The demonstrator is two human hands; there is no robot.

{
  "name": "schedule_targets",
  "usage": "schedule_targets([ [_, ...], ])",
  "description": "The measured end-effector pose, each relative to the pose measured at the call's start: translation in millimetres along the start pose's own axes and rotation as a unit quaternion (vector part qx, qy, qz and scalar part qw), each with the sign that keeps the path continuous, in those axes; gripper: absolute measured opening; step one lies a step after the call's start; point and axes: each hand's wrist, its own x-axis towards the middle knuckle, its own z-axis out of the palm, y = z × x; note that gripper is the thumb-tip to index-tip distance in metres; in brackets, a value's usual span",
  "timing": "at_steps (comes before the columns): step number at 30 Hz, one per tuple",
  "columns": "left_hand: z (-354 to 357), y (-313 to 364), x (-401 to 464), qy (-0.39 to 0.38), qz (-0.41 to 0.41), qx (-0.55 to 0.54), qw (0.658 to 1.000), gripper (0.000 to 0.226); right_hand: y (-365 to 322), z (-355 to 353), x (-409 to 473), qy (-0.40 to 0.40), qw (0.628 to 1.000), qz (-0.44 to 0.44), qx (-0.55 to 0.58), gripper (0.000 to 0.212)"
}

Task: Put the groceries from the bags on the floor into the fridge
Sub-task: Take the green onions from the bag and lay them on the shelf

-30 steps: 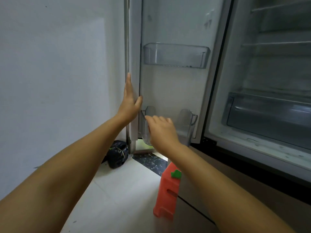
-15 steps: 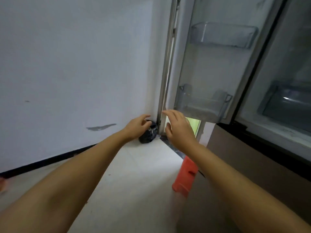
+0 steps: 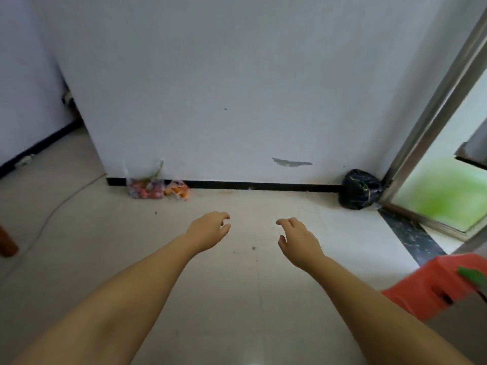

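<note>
At the far left edge I see a brown thing (image 3: 8, 242) low by the floor, cut off by the frame, so I cannot tell what it is. A thin cable (image 3: 56, 205) trails over the pale floor (image 3: 131, 233) from there toward the wall (image 3: 237, 88).

Against the black skirting (image 3: 263, 186) stand my two clear bags, touching each other: the red bag (image 3: 146, 189) holds small red and pink round things (fruit, perhaps, though it is too blurred to say), and the orange bag (image 3: 178, 191) just to its right holds orange pieces. Both sit on the floor at the foot of the wall, well ahead of my hands.

My left hand (image 3: 209, 230) hangs over the floor, palm down, fingers loosely curled and holding nothing. My right hand (image 3: 297, 239) hangs beside it with a gap between them, likewise relaxed and empty, fingers bent a little. Neither touches anything.

Farther right, a grey scuff (image 3: 291, 162) marks the wall low down. In the corner a black bag (image 3: 359, 189) sits on the floor, against the wall and just beside the metal frame (image 3: 432, 114) of a doorway. Beyond the frame there is a bright green blur (image 3: 442, 196). A dark speckled strip (image 3: 411, 235) runs along the threshold. At the lower right a red stool (image 3: 432, 288) juts into view, with something green (image 3: 471, 273) on its top.
</note>
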Motion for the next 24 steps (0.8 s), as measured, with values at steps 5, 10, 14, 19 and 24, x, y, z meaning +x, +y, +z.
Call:
schedule_targets([
  [5,-38,-119,-42,-0.008,-0.061,0.023,0.998,0.039,-101,56,49,-0.041,0.998,-0.025,0.029,0.04],
  [10,-89,-242,-70,0.005,-0.112,0.032,0.993,0.039,-230,114,104,-0.082,0.992,-0.062,0.077,0.041],
  [14,-129,-324,-71,0.017,-0.158,0.037,0.987,0.039,-312,142,144,-0.107,0.985,-0.106,0.082,0.041],
  [19,-139,-389,-35,0.017,-0.173,0.013,0.985,0.038,-351,164,211,-0.127,0.983,-0.114,0.063,0.041],
  [24,-147,-440,37,0.008,-0.172,0.0,0.985,0.039,-358,189,306,-0.137,0.984,-0.108,0.039,0.041],
])
